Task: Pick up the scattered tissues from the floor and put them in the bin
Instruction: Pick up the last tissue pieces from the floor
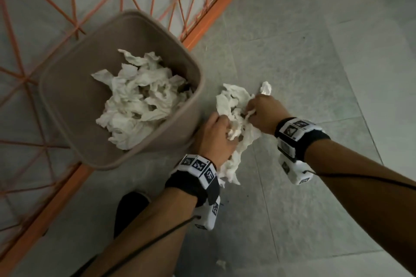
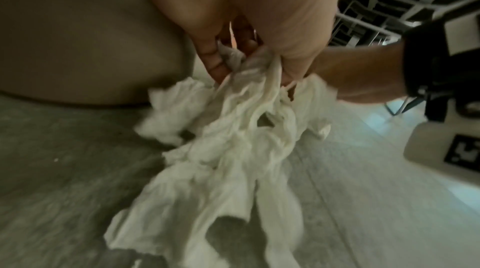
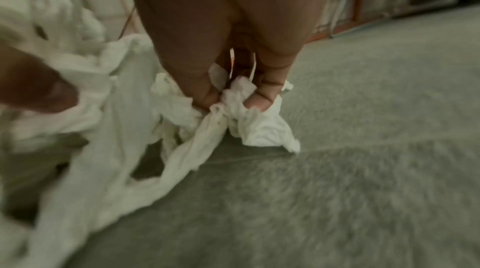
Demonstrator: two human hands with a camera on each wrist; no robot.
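A bunch of crumpled white tissues (image 1: 234, 105) hangs between my two hands, just right of the beige bin (image 1: 67, 105). My left hand (image 1: 216, 135) grips the bunch from the left, fingers curled into it (image 2: 218, 61). My right hand (image 1: 258, 110) pinches its right side, and a tuft (image 1: 266, 88) sticks out past the knuckles. In the right wrist view, finger and thumb (image 3: 262, 98) squeeze a twisted wad (image 3: 241, 96). Long tails of tissue (image 2: 223, 169) trail down toward the floor. The bin holds several crumpled tissues (image 1: 139, 99).
An orange wire-mesh frame (image 1: 202, 27) runs diagonally behind and under the bin. A small white scrap (image 1: 221, 264) lies on the grey tiled floor (image 1: 315, 74) near the bottom. My dark shoe (image 1: 130, 211) stands beside the left forearm.
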